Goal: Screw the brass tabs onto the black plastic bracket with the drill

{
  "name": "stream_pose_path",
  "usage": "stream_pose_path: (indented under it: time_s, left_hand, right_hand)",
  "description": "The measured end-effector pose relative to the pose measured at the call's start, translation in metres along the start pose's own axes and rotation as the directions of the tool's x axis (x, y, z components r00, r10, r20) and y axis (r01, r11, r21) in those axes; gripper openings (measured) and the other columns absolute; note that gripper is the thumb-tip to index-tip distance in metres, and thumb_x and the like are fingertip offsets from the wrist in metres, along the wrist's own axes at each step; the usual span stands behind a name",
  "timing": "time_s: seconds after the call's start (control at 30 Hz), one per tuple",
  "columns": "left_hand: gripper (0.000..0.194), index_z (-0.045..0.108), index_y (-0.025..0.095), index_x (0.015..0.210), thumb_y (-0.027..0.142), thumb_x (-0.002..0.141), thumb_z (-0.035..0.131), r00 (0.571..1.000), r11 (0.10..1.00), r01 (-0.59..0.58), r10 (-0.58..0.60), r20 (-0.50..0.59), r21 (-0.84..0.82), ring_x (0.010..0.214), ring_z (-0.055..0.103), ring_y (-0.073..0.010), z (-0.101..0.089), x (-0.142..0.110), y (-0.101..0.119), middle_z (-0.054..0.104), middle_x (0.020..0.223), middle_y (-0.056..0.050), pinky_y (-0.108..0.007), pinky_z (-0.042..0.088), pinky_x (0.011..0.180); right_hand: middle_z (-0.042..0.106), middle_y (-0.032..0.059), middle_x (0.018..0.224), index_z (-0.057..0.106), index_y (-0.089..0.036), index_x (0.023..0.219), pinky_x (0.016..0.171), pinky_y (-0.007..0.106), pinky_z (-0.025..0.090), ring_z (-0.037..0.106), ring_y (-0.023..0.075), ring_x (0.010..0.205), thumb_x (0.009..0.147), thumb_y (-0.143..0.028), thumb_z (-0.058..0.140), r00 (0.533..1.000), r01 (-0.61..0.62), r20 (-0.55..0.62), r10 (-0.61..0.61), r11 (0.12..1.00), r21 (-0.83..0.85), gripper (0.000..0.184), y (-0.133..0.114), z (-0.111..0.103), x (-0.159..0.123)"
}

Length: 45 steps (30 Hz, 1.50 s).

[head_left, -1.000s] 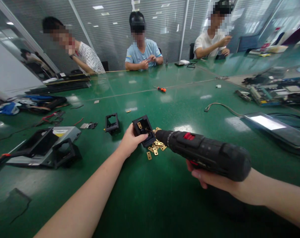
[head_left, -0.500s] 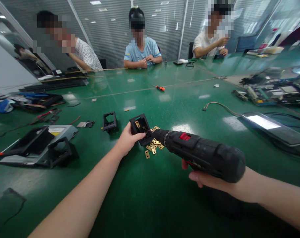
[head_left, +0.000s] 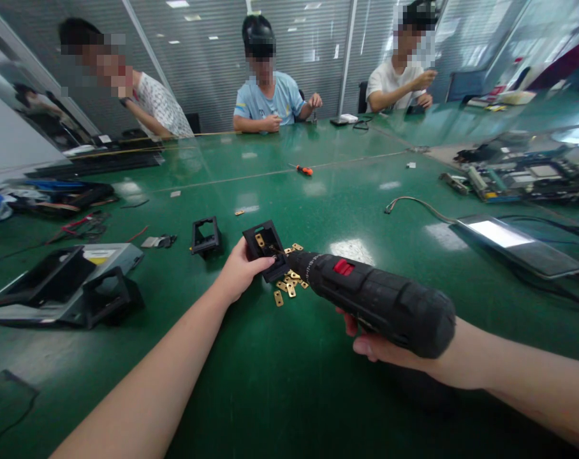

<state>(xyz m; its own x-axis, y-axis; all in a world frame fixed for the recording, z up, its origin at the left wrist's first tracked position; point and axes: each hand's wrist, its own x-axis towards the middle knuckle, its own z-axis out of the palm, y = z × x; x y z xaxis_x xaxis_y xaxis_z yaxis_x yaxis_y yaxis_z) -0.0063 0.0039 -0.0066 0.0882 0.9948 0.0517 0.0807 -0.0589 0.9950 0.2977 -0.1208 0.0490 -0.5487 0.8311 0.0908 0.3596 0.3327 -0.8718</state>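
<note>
My left hand (head_left: 241, 273) is closed on a black plastic box-shaped frame (head_left: 269, 275), its thumb over the near edge. Inside this frame shows a brass plate (head_left: 259, 240) with holes. My right hand (head_left: 385, 350) wraps the handle of a black cordless drill (head_left: 375, 299) with a red switch on top. The drill's nose points left into the open side of the frame; the bit's tip is too small to make out. Several loose brass plates (head_left: 290, 290) lie on the green table beside and beneath the frame.
Another black frame (head_left: 206, 237) stands left of my hand, and a third (head_left: 112, 296) leans by a grey metal case (head_left: 55, 280). An orange screwdriver (head_left: 305, 170) lies ahead. A lit flat panel (head_left: 514, 242) and circuit boards (head_left: 533, 172) are at right. Co-workers (head_left: 270, 95) sit across the table.
The whole view has shifted slightly, so things appear further left. Both hands keep hold of the frame and the drill. The middle co-worker has moved one hand out to a small upright object.
</note>
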Motion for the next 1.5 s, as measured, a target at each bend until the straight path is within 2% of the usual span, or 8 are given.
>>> stream_pose_path:
  time_s: [0.1, 0.47, 0.6, 0.73, 0.87, 1.0, 1.2, 1.5]
  left_hand:
    - [0.061, 0.066, 0.019, 0.118, 0.029, 0.063, 0.092, 1.0, 1.0, 0.018, -0.018, 0.004, -0.01, 0.117, 0.07, -0.0336, 0.001, -0.001, 0.002, 0.076, 0.12, -0.01, -0.056, 0.049, 0.11]
    - [0.06, 0.066, 0.018, 0.117, 0.028, 0.063, 0.091, 1.0, 1.0, 0.012, -0.011, 0.006, -0.013, 0.117, 0.07, -0.0338, 0.001, -0.001, 0.003, 0.076, 0.119, -0.01, -0.057, 0.048, 0.111]
    - [0.059, 0.066, 0.019, 0.116, 0.028, 0.063, 0.091, 1.0, 1.0, 0.021, -0.021, 0.0, -0.012, 0.118, 0.069, -0.0345, 0.002, -0.002, 0.005, 0.076, 0.118, -0.01, -0.058, 0.047, 0.112]
    - [0.059, 0.067, 0.019, 0.115, 0.029, 0.062, 0.091, 1.0, 1.0, 0.01, -0.01, -0.006, 0.0, 0.118, 0.069, -0.0348, 0.002, -0.001, 0.005, 0.076, 0.117, -0.009, -0.058, 0.047, 0.111]
    - [0.06, 0.066, 0.018, 0.117, 0.03, 0.064, 0.091, 1.0, 1.0, 0.008, -0.008, 0.009, -0.005, 0.117, 0.069, -0.0345, 0.001, -0.001, 0.003, 0.076, 0.118, -0.01, -0.057, 0.048, 0.111]
    - [0.06, 0.066, 0.019, 0.118, 0.031, 0.065, 0.092, 1.0, 1.0, 0.008, -0.008, 0.014, -0.008, 0.118, 0.069, -0.0349, -0.001, 0.001, -0.001, 0.076, 0.119, -0.01, -0.058, 0.049, 0.111]
    - [0.062, 0.067, 0.02, 0.118, 0.032, 0.063, 0.093, 1.0, 1.0, 0.002, -0.001, 0.017, -0.021, 0.119, 0.069, -0.0357, -0.002, 0.003, -0.004, 0.076, 0.119, -0.01, -0.059, 0.049, 0.11]
    - [0.059, 0.068, 0.022, 0.117, 0.034, 0.065, 0.092, 0.999, 0.995, 0.054, -0.053, 0.014, -0.081, 0.114, 0.07, -0.033, -0.001, 0.002, -0.003, 0.076, 0.117, -0.007, -0.056, 0.053, 0.106]
  right_hand:
    - [0.072, 0.0049, 0.083, 0.069, -0.024, 0.103, 0.064, 0.034, 0.058, 0.068, 0.0233, 0.075, 0.094, -0.052, 0.068, 0.997, -0.003, -0.072, 0.0, 0.999, -0.035, 0.03, 0.004, 0.004, -0.002]
    - [0.071, 0.0028, 0.079, 0.067, -0.025, 0.094, 0.066, 0.035, 0.057, 0.068, 0.0221, 0.073, 0.094, -0.054, 0.066, 0.998, 0.017, -0.062, -0.018, 1.0, -0.017, 0.028, 0.003, 0.005, -0.002]
    - [0.073, 0.0046, 0.085, 0.067, -0.025, 0.099, 0.062, 0.034, 0.057, 0.068, 0.0222, 0.073, 0.095, -0.052, 0.068, 0.998, -0.032, -0.061, 0.032, 0.999, -0.01, 0.027, 0.007, 0.006, -0.005]
    - [0.073, 0.0059, 0.086, 0.069, -0.025, 0.102, 0.063, 0.035, 0.058, 0.068, 0.0234, 0.074, 0.096, -0.056, 0.065, 0.997, -0.004, -0.075, 0.001, 0.999, -0.04, 0.033, 0.009, 0.004, -0.005]
    - [0.072, 0.0035, 0.081, 0.068, -0.025, 0.097, 0.064, 0.034, 0.059, 0.068, 0.0212, 0.07, 0.096, -0.049, 0.065, 0.998, 0.036, -0.051, -0.037, 0.999, -0.013, 0.024, 0.002, 0.005, -0.002]
    - [0.071, 0.0017, 0.077, 0.067, -0.024, 0.093, 0.063, 0.033, 0.059, 0.068, 0.0204, 0.067, 0.092, -0.045, 0.069, 0.998, -0.012, -0.06, 0.013, 1.0, 0.015, 0.021, -0.006, 0.004, 0.0]
    - [0.072, 0.0031, 0.081, 0.067, -0.022, 0.099, 0.061, 0.031, 0.06, 0.067, 0.0184, 0.064, 0.095, -0.04, 0.063, 0.999, -0.025, -0.025, 0.024, 0.999, -0.043, 0.019, -0.009, -0.002, 0.0]
    - [0.07, 0.0003, 0.075, 0.063, -0.024, 0.085, 0.053, 0.028, 0.057, 0.065, 0.0165, 0.058, 0.088, -0.037, 0.07, 0.997, -0.03, -0.07, 0.036, 0.995, 0.091, 0.015, -0.012, 0.005, 0.002]
